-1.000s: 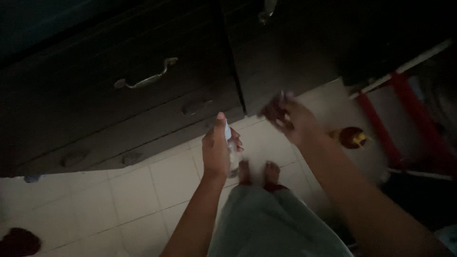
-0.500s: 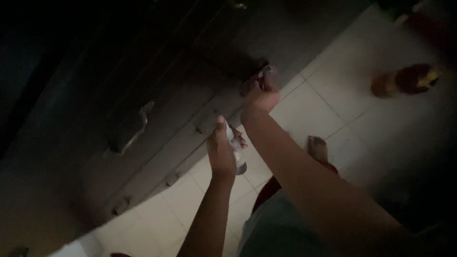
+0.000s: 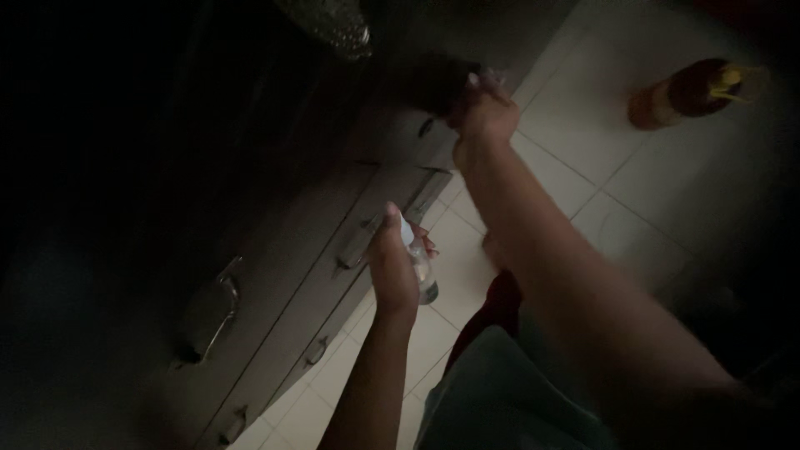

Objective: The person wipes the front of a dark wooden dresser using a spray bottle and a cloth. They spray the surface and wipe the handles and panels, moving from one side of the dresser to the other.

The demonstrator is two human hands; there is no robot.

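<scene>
bottle (image 3: 423, 271), small and clear, sits gripped in the left hand (image 3: 393, 265) above the pale tiled floor (image 3: 575, 167), just beside the dark drawers (image 3: 275, 283). right hand (image 3: 482, 117) is up by the cabinet edge, fingers curled; whether it holds anything, cannot tell.

Drawer unit (image 3: 275, 275) fills left side of view, w/ its handles (image 3: 208, 312) stacked along the front, one above another. Tiled floor (image 3: 583, 167) runs to the right of the unit. Left hand (image 3: 396, 267) sits just in front of the drawers, near centre, wrapped round a small bottle (image 3: 423, 271). Right hand (image 3: 483, 117) is higher up and further right, at the unit's top corner edge, touching it. Big bottle (image 3: 687, 92) stands on floor at upper right, well apart from both hands. Foot (image 3: 492, 250) on floor between the arms.
</scene>
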